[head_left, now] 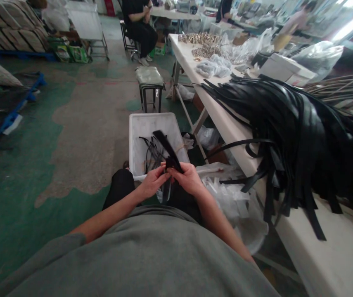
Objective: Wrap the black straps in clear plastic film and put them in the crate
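Observation:
Both hands meet in front of my lap around a black strap (166, 145), whose flat end slants up and to the left. My left hand (154, 181) pinches it low down, fingertips close to the other hand's. My right hand (188, 177) has thumb and fingers closed on the same strap from the right side. Just beyond my hands stands a white plastic bin (134, 128). Thin black straps (152, 148) lie inside it, partly hidden behind my hands. A small reddish bit shows beneath my fingers, too small to name.
To the right, a long white table (235, 128) carries a large heap of black straps (297, 119) hanging over its edge. Plastic bags (226, 194) lie beneath it. A stool (150, 78) stands past the bin. A seated person (140, 24) and blue pallets (12, 115) are farther off.

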Tool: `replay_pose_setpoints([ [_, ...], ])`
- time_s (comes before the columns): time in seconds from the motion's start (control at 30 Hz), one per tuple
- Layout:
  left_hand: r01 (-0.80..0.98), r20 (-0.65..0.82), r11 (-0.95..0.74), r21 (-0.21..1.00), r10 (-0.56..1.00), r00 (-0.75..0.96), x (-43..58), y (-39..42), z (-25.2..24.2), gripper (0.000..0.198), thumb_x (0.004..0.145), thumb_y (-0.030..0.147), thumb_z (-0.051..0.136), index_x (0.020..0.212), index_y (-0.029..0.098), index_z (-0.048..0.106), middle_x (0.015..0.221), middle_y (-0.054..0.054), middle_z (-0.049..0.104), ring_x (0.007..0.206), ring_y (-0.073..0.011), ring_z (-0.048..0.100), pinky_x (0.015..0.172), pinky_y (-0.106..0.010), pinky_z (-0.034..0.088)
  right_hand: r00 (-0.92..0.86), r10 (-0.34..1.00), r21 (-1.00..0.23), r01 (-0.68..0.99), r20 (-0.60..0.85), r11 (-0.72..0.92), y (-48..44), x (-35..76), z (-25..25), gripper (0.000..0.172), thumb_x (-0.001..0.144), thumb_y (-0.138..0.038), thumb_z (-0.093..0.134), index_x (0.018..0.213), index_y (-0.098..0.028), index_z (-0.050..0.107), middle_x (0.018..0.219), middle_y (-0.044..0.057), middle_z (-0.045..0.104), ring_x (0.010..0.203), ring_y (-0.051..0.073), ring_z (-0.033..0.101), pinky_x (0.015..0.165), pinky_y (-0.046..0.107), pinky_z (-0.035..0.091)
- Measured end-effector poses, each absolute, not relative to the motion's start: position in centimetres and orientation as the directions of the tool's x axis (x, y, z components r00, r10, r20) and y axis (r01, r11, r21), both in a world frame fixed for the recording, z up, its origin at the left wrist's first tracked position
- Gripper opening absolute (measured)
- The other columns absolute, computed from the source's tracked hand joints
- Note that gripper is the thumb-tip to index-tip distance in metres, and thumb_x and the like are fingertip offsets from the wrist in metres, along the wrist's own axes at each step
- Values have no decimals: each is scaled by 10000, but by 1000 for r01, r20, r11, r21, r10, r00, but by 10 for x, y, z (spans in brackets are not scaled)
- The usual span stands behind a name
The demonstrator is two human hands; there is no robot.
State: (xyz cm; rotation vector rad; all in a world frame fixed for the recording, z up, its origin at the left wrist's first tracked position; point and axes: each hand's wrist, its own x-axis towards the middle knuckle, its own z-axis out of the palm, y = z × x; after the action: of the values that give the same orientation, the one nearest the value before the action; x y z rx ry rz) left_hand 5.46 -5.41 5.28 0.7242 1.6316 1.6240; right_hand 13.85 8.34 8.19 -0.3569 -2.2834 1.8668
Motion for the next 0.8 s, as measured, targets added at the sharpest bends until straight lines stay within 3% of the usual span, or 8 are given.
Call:
replay_pose_setpoints([
  [0.1, 73, -101, 159, 985, 859, -501, 72, -55, 51, 129, 846, 273, 589, 767, 204, 664, 738, -29, 631, 722, -188, 542, 732, -282, 419, -920, 380, -991, 122, -96, 45, 84, 161, 83, 305, 819, -418, 627, 918, -166, 768, 604, -5, 620, 450, 89, 448, 441, 220, 373],
  [0.23, 185, -101, 174, 967, 932, -349, 89, -61, 41, 138, 867, 277, 550, 813, 205, 655, 794, -33, 620, 755, -182, 546, 736, -283, 402, -826, 558, -995, 97, -79, 3, 91, 184, 92, 287, 831, -429, 634, 899, -183, 764, 755, 31, 694, 426, 60, 337, 395, 228, 259],
  [0.33, 85, -161, 188, 979, 954, -252, 90, -70, 27, 172, 875, 330, 544, 826, 200, 645, 795, -20, 601, 755, -165, 536, 708, -266, 405, -802, 595, -996, 83, -53, 22, 100, 196, 97, 279, 830, -433, 632, 894, -190, 753, 890, 53, 714, 442, 62, 355, 409, 243, 279],
  [0.4, -60, -219, 210, 976, 946, -240, 86, -77, 12, 241, 877, 394, 547, 809, 185, 645, 783, -20, 601, 740, -153, 542, 694, -254, 417, -786, 613, -992, 123, -81, 26, 108, 208, 98, 288, 823, -433, 638, 928, -189, 749, 860, 50, 705, 441, 63, 344, 408, 245, 264],
  [0.5, -295, -321, 208, 932, 853, -412, 67, -79, -13, 315, 835, 475, 608, 817, 163, 641, 757, -25, 623, 702, -135, 574, 698, -241, 453, -735, 669, -987, 162, -110, 15, 122, 237, 95, 295, 823, -401, 665, 1014, -190, 742, 707, 21, 637, 448, 66, 324, 413, 244, 222],
  [0.63, -435, -384, 76, 897, 621, -683, -3, -54, -22, 310, 847, 473, 607, 852, 163, 593, 730, -9, 619, 623, -105, 575, 630, -218, 472, -708, 693, -988, 142, -138, -52, 123, 278, 85, 318, 860, -390, 645, 1056, -159, 740, 498, -55, 379, 427, 71, 284, 415, 248, 193],
  [0.7, -360, -330, 54, 931, 543, -772, -55, -30, -11, 281, 910, 435, 524, 913, 160, 580, 786, -23, 630, 643, -110, 586, 660, -243, 500, -711, 676, -980, 169, -193, -102, 111, 287, 83, 372, 888, -408, 608, 1152, -164, 705, 490, -69, 337, 421, 76, 285, 412, 243, 199],
  [0.8, 5, -62, 239, 971, 271, -960, -130, 8, 7, 294, 902, 298, 572, 1136, 127, 521, 1081, -82, 644, 931, -140, 615, 868, -283, 504, -726, 642, -966, 233, -249, -111, 90, 289, 83, 442, 917, -417, 570, 1313, -223, 596, 665, -11, 581, 438, 73, 362, 423, 239, 283],
])
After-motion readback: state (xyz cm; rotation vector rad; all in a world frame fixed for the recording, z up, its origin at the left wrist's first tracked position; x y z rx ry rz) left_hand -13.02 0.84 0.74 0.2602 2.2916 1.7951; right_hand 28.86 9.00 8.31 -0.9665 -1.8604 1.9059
